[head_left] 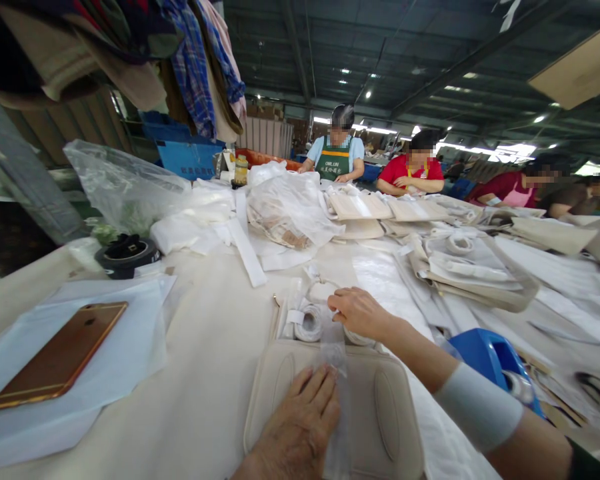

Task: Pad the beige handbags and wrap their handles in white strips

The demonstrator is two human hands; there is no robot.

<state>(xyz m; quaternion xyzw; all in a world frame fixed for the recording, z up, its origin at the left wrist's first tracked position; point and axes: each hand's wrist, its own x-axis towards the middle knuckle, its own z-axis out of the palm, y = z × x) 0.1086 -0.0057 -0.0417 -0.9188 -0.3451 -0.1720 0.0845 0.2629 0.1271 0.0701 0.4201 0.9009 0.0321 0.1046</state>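
left hand [300,427]: grip released, flat, palm down on the pad, fingertips on the plastic strip.
right hand [360,313]: fingers curled down over a cord coil; cannot tell whether the grip is clenched on it or only resting.
pad [380,413]: 1, beige, 2 oval ridges; under the left grip, just short of the right one.
cord coils [307,325]: 2 visible, white; one just left of the right grip, one half hidden beneath it.
plastic strip [337,370]: 1, clear, runs between the two grips.
phone [60,357]: 1, gold, on a white sheet [130,347], well left of both grips.
tape roll [127,253]: 1, black, beyond the phone.
blue container [485,353]: 1, just right of the right forearm.
co-workers [336,163]: 4, far side of the table [215,347].
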